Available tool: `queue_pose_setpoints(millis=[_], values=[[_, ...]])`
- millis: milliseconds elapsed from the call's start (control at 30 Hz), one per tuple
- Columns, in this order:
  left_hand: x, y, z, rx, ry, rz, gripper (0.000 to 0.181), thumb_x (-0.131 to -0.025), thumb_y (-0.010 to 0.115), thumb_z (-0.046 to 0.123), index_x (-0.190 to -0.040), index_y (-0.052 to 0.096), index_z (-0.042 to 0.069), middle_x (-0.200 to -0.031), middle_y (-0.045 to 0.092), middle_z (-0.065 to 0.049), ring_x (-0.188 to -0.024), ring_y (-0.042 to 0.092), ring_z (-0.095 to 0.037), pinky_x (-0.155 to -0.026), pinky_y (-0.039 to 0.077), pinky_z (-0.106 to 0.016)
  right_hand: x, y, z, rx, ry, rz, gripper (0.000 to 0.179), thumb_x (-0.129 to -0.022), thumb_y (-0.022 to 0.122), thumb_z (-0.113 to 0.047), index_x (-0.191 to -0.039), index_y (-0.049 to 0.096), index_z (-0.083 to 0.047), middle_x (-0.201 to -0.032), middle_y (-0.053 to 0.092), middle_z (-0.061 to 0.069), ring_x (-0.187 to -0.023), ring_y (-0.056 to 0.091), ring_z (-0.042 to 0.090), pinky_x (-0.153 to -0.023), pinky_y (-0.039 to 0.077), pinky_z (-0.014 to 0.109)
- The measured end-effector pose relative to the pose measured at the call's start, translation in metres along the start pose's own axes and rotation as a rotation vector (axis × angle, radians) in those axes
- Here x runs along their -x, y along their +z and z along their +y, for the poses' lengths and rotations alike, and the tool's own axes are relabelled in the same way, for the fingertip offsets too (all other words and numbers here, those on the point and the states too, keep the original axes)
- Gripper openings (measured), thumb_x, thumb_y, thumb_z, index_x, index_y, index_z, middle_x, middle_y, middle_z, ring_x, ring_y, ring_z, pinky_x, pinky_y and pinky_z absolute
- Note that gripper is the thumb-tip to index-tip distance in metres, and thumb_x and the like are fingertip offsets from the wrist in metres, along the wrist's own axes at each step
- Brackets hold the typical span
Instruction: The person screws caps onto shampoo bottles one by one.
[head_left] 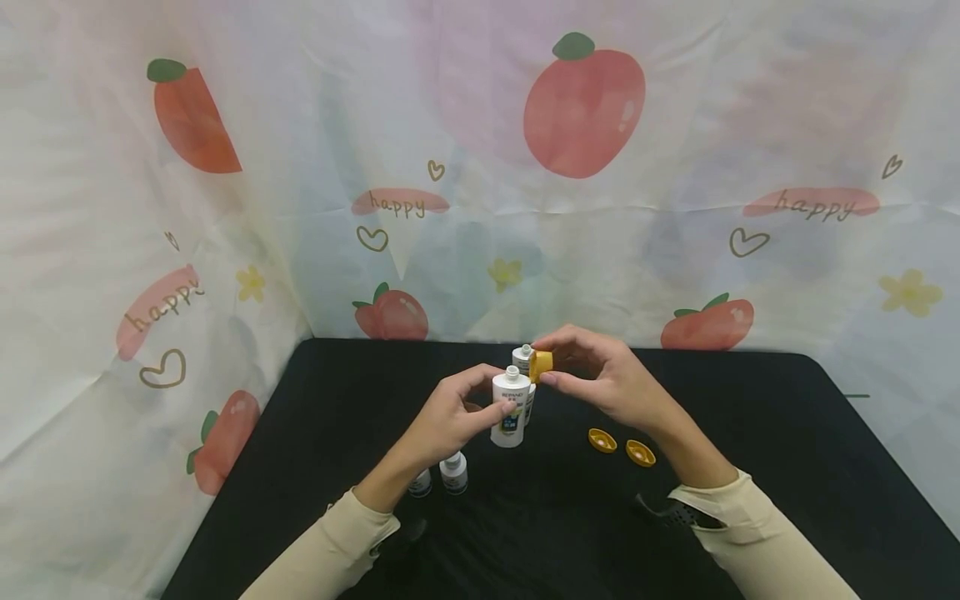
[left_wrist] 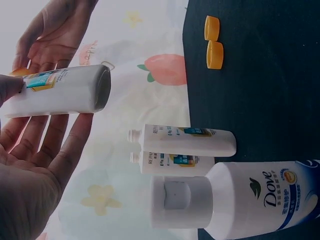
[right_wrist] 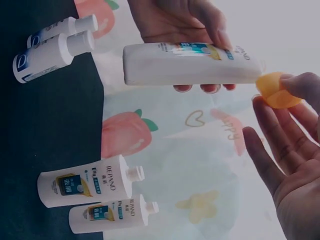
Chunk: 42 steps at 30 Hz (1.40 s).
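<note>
My left hand (head_left: 457, 414) holds a white REPAND bottle (head_left: 509, 427) upright, raised above the table, with its narrow neck bare in the head view. Between thumb and fingers of my right hand (head_left: 611, 372) is a yellow cap (head_left: 542, 365), just right of that neck. The cap overlaps the neck end in the right wrist view (right_wrist: 274, 90); whether they touch I cannot tell. Two more uncapped white bottles, a larger-looking one (right_wrist: 85, 182) and another (right_wrist: 112, 216), stand behind the held one, partly hidden in the head view.
Two yellow caps (head_left: 602, 441) (head_left: 641, 452) lie on the black table (head_left: 750, 417), right of the bottles. Two white Dove bottles, one (head_left: 453, 475) beside the other (head_left: 420, 485), stand near my left forearm. A fruit-printed curtain (head_left: 465, 108) hangs behind the table and at its sides.
</note>
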<state>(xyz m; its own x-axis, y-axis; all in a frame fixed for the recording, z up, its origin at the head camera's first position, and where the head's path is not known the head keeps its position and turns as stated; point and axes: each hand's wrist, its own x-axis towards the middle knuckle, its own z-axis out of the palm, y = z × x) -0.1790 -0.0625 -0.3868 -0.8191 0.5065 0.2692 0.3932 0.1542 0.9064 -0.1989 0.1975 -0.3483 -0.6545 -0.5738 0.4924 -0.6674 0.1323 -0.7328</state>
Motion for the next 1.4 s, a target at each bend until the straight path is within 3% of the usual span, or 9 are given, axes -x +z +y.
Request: queue_pose_setpoints(millis=[233, 400, 733, 1067, 1400], values=[[-0.002, 0.004, -0.002, 0.027, 0.009, 0.004, 0.028, -0.098, 0.070, 0.017, -0.125, 0.065, 0.012, -0.107, 0.067, -0.004, -0.096, 0.066, -0.016, -0.081, 0.059, -0.031, -0.005, -0.003, -0.004, 0.013, -0.041, -0.023, 0.043, -0.089, 0.069, 0.011, -0.128, 0.065, -0.007, -0.116, 0.065, 0.004, -0.106, 0.069, 0.021, -0.091, 0.057, 0.034], [-0.003, 0.007, -0.003, 0.020, 0.017, -0.003, 0.029, -0.098, 0.069, 0.018, -0.126, 0.064, 0.011, -0.106, 0.067, -0.005, -0.097, 0.064, -0.025, -0.080, 0.059, -0.031, -0.008, -0.004, -0.008, 0.028, -0.057, -0.062, 0.046, -0.090, 0.068, 0.011, -0.131, 0.065, -0.010, -0.115, 0.064, 0.003, -0.104, 0.069, 0.019, -0.088, 0.058, 0.033], [-0.005, 0.010, -0.003, -0.006, 0.012, -0.008, 0.030, -0.099, 0.068, 0.019, -0.128, 0.064, 0.012, -0.109, 0.067, -0.005, -0.102, 0.064, -0.023, -0.080, 0.059, -0.030, -0.014, -0.006, -0.016, 0.123, -0.050, -0.089, 0.037, -0.091, 0.074, -0.001, -0.126, 0.067, -0.014, -0.113, 0.067, -0.004, -0.100, 0.069, 0.013, -0.085, 0.058, 0.030], [-0.006, 0.013, -0.003, -0.041, 0.050, 0.002, 0.034, -0.099, 0.068, 0.021, -0.132, 0.064, 0.013, -0.117, 0.069, -0.003, -0.104, 0.067, -0.020, -0.090, 0.056, -0.040, -0.018, -0.007, -0.022, 0.183, -0.064, -0.132, 0.036, -0.091, 0.075, -0.004, -0.124, 0.070, -0.016, -0.118, 0.070, -0.006, -0.103, 0.065, 0.010, -0.083, 0.057, 0.030], [-0.008, 0.016, -0.002, -0.089, 0.079, 0.026, 0.036, -0.099, 0.069, 0.020, -0.133, 0.064, 0.012, -0.121, 0.068, -0.004, -0.103, 0.066, -0.017, -0.088, 0.057, -0.040, -0.017, -0.004, -0.017, 0.159, -0.069, -0.094, 0.035, -0.089, 0.077, -0.003, -0.122, 0.073, -0.015, -0.110, 0.071, -0.006, -0.095, 0.064, 0.011, -0.078, 0.056, 0.026]])
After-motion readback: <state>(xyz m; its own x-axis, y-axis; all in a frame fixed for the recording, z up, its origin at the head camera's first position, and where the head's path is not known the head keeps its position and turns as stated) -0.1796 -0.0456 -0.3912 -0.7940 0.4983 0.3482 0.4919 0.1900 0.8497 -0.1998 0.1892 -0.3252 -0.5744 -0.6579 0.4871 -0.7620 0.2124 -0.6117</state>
